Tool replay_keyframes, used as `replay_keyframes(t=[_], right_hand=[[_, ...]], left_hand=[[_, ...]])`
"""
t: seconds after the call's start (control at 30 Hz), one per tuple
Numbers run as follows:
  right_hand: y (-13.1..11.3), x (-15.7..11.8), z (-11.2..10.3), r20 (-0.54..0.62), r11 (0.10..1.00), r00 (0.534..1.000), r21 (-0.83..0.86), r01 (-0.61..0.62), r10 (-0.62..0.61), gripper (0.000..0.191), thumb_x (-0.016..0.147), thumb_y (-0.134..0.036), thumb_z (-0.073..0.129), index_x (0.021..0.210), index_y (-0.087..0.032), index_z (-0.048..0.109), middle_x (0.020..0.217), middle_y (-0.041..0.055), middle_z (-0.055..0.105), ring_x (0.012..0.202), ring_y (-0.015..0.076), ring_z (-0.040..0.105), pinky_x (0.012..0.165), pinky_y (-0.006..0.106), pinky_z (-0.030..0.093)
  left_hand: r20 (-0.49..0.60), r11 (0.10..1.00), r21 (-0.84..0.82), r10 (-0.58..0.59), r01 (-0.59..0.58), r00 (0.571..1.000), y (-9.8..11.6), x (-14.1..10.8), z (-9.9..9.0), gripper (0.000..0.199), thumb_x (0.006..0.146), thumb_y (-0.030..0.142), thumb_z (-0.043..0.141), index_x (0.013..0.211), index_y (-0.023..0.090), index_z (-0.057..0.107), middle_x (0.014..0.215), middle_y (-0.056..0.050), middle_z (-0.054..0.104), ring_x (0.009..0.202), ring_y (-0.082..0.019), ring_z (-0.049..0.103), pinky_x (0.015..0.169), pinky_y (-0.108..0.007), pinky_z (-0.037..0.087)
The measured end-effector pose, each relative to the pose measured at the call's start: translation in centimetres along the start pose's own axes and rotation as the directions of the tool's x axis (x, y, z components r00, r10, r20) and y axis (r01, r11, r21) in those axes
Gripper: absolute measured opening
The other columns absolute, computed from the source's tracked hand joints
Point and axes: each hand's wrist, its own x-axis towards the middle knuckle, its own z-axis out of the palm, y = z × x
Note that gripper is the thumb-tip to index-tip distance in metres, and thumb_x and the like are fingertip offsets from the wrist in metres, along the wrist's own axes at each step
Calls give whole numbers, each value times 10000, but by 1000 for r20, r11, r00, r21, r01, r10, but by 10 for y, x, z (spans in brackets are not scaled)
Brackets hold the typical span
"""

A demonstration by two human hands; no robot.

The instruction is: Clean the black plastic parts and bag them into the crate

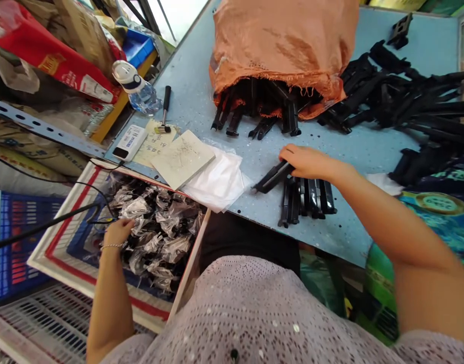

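My right hand (305, 161) grips one end of a long black plastic part (272, 177), tilted just above the blue tabletop. Beside it, several similar black parts (307, 198) lie side by side near the table edge, partly under my wrist. My left hand (118, 232) is down in the white crate (60, 253), fingers closed at the edge of a pile of black parts in clear plastic bags (159, 227). What those fingers hold, if anything, is hidden. A stack of clear plastic bags (220, 177) lies between my hands on the table, partly under a square pale board (183, 159).
An orange woven sack (281, 40) spills black parts onto the blue table (190, 76). More black parts (391, 96) are heaped at right. A hammer (166, 103), a water bottle (138, 91) and a white-and-black device (130, 143) sit at left. A black cable (45, 230) crosses the crate.
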Motion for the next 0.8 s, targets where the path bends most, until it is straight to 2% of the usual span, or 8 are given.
replay_keyframes(t=[0.13, 0.2, 0.27, 0.37, 0.5, 0.63, 0.73, 0.8], right_hand=[[-41, -14, 3, 28, 841, 932, 421, -340, 362, 516, 775, -523, 735, 1137, -178, 607, 919, 85, 705, 806, 269, 673, 744, 370, 508], [-67, -12, 16, 40, 624, 921, 724, -295, 389, 555, 791, -633, 694, 1098, -184, 587, 805, 41, 677, 746, 235, 655, 724, 352, 513], [-89, -10, 32, 7, 356, 931, 923, -147, 366, 565, 860, -721, 559, 1043, -187, 591, 791, 31, 658, 732, 206, 641, 737, 347, 527], [-111, -14, 52, -25, 85, 913, 996, -10, 407, 572, 903, -737, 492, 1021, -194, 626, 904, 44, 664, 753, 175, 627, 755, 341, 549], [-132, -17, 61, 31, -64, 920, 998, -7, 391, 468, 921, -611, 582, 1145, -202, 621, 947, 37, 664, 752, 169, 641, 768, 349, 557], [-150, -7, 57, 17, 238, 956, 967, -90, 294, 387, 957, -519, 537, 1125, -184, 633, 871, 42, 663, 748, 194, 637, 757, 349, 512], [-157, -3, 54, -22, 586, 943, 788, -188, 333, 256, 977, -392, 515, 1048, -187, 651, 991, 85, 683, 896, 232, 638, 818, 350, 463], [-159, -4, 52, -53, 649, 930, 730, -211, 362, 246, 992, -361, 479, 1045, -190, 648, 1030, 95, 685, 942, 240, 631, 823, 338, 445]], left_hand=[[-156, 872, -320, 338, -371, 928, 134, -7, 30, 368, 964, 446, 506, 1017, 191, 766, 940, -47, 760, 856, -205, 678, 826, -304, 536], [-328, 757, -311, 483, -575, 812, 213, -7, 45, 318, 981, 382, 518, 1053, 188, 759, 1103, -101, 726, 1027, -241, 659, 962, -373, 518], [-333, 764, -223, 524, -605, 784, 273, 2, 55, 189, 923, 297, 623, 956, 161, 749, 1126, -155, 683, 1093, -294, 626, 982, -440, 506], [-288, 784, -259, 496, -565, 819, 305, 27, 58, 86, 844, 161, 670, 759, 155, 684, 980, -141, 667, 991, -281, 633, 887, -422, 523], [-131, 640, -684, 363, -349, 923, 281, 59, 47, 188, 741, 210, 769, 709, 172, 588, 680, -4, 596, 637, -153, 569, 635, -293, 478], [-127, 522, -803, 318, -285, 940, 263, 63, 39, 111, 769, 161, 690, 766, 170, 579, 697, -7, 636, 666, -155, 624, 651, -279, 501], [-270, 641, -561, 456, -523, 848, 259, 52, 36, 153, 835, 99, 541, 859, 154, 682, 955, -97, 727, 956, -219, 688, 927, -384, 542], [-290, 720, -330, 538, -610, 791, 256, 46, 35, 294, 863, 100, 492, 1021, 150, 736, 1154, -140, 710, 1103, -260, 662, 1046, -445, 505]])
